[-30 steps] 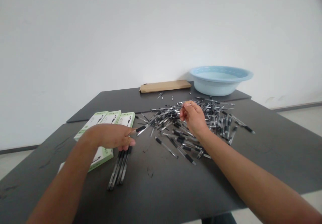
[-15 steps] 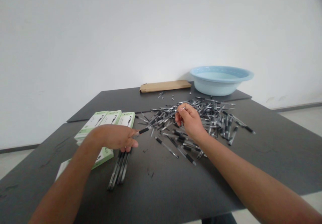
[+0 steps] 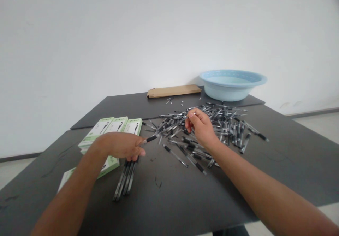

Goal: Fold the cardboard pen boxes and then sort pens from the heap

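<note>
A large heap of black-and-clear pens (image 3: 212,126) lies across the middle of the dark table (image 3: 172,200). My right hand (image 3: 200,128) hovers over the heap's left part, fingers pinched on the far end of one pen (image 3: 169,127). My left hand (image 3: 124,146) is closed on the near, black-gripped end of that same pen. Under my left hand a small row of pens (image 3: 125,179) lies side by side. Green-and-white pen boxes (image 3: 112,128) sit just left of it.
A light blue plastic basin (image 3: 231,84) stands at the far right of the back table. A flat brown envelope (image 3: 173,90) lies at the back, by the white wall. Small loose pen parts are scattered near the envelope.
My right hand has drawn left and slightly toward me over the heap, bringing the pinched pen with it. My left hand has hardly moved.
</note>
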{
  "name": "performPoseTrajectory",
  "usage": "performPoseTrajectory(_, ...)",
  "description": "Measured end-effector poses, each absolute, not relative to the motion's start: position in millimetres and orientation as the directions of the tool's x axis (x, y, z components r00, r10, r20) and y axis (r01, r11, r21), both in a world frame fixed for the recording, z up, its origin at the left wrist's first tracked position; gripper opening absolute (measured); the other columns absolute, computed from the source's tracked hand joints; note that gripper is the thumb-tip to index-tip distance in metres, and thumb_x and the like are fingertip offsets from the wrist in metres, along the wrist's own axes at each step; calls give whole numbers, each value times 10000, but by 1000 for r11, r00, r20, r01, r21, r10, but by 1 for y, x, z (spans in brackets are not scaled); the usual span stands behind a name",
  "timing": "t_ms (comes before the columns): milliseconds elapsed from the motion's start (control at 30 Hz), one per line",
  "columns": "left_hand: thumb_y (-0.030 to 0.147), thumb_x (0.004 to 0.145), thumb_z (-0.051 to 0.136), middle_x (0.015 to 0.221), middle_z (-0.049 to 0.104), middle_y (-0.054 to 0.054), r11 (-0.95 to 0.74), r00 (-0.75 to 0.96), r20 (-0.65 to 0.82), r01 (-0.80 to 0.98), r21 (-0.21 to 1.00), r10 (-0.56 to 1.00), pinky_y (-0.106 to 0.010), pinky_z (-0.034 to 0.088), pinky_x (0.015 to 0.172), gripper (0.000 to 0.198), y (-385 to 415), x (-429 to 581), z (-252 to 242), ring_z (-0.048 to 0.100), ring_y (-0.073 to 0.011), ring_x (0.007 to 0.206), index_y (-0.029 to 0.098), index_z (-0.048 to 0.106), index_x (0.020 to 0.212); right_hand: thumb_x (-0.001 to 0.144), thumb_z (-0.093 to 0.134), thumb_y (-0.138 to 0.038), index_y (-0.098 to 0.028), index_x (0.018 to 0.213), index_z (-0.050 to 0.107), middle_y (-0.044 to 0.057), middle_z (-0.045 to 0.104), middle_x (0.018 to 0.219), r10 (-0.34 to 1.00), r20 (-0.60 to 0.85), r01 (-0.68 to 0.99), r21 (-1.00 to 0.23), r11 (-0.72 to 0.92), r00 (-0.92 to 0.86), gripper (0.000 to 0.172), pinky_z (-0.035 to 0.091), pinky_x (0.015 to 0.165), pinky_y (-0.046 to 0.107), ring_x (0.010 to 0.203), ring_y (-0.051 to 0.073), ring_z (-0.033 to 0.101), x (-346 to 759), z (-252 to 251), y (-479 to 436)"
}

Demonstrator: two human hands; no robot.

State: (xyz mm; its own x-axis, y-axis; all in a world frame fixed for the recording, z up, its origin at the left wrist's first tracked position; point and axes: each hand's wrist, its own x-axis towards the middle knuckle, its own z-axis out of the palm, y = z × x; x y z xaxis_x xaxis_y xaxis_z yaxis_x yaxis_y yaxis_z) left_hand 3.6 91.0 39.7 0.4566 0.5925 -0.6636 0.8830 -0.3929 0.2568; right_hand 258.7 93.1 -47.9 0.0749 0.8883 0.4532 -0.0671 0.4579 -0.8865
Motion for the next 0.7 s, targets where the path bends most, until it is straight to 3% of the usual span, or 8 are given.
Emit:
performPoseTrajectory(400, 503, 829, 423, 875, 720, -94, -382, 456, -646, 886, 264, 612, -295, 495, 655, 325, 91, -2, 40, 670, -231, 778, 198, 533, 807, 894, 487, -392, -204, 743, 472, -46, 545, 566, 865, 499, -67, -862, 502, 49, 241, 369, 435, 212, 426, 87, 467, 259, -47, 90)
performPoseTrajectory(700, 540, 815, 428, 875, 716, -108, -373, 466, -648, 882, 288, 602, -318, 502, 675, 371, 93, -4, 39, 665, -248, 786, 187, 544, 803, 912, 488, -371, -210, 792, 495, -29, 542, 597, 789, 608, 63, -794, 605, 87, 201, 393, 475, 229, 481, 104, 486, 256, -29, 64)
